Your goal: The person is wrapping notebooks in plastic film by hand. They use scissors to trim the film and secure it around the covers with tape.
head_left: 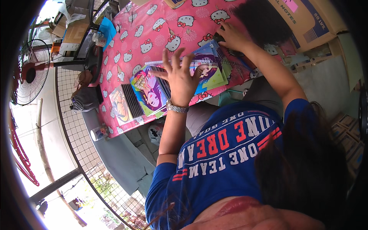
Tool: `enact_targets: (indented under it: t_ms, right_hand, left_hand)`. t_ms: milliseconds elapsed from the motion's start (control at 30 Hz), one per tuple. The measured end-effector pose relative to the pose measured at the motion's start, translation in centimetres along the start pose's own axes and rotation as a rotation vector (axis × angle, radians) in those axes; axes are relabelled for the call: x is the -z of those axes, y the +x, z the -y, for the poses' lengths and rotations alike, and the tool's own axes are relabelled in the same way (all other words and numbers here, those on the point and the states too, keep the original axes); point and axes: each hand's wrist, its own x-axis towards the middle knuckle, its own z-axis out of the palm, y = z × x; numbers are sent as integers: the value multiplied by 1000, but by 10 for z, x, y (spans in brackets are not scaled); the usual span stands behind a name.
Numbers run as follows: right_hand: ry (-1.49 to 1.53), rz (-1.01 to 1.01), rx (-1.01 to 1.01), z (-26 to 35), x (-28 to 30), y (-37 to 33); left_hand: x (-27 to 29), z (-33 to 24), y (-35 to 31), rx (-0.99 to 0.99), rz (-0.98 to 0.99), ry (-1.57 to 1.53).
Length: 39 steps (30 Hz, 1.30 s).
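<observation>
My left hand (178, 74), with a metal watch at the wrist, hovers over colourful illustrated notebooks with its fingers spread and nothing in them. Beneath it lies a purple-and-green notebook (147, 90), partly hidden by the hand. Further left is a pale-covered notebook (120, 105) beside a row of black spiral binding (131, 100). More notebooks (218, 65) are stacked to the right of the hand, overlapping. My right hand (234, 38) reaches across the table past that stack, fingers apart, near a small dark thing whose kind I cannot make out.
The table has a pink cartoon-cat cover (126, 40). A heap of black coils or bristly strands (264, 23) lies at the far right, against a cardboard box (310, 23). A white cup (99, 133) stands at the left edge. A fan (32, 73) is further left.
</observation>
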Motion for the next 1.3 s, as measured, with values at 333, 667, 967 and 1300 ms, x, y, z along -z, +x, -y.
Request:
enact_targets:
  t_ms: [333,667,967,1300]
  right_hand:
    - [1024,578,545,42,133,-30]
    - [1353,626,596,48,128,-28]
    - [1009,574,486,51,121,-20]
    - [1464,696,605,65,121,-11]
  left_hand:
    - [-16,4,-11,-80,-43,-189]
    - [-7,8,-1,-111,38,-256]
    - [-7,8,-4,-92,3,-283]
    - [-8,7,-7,-42,-37,-276]
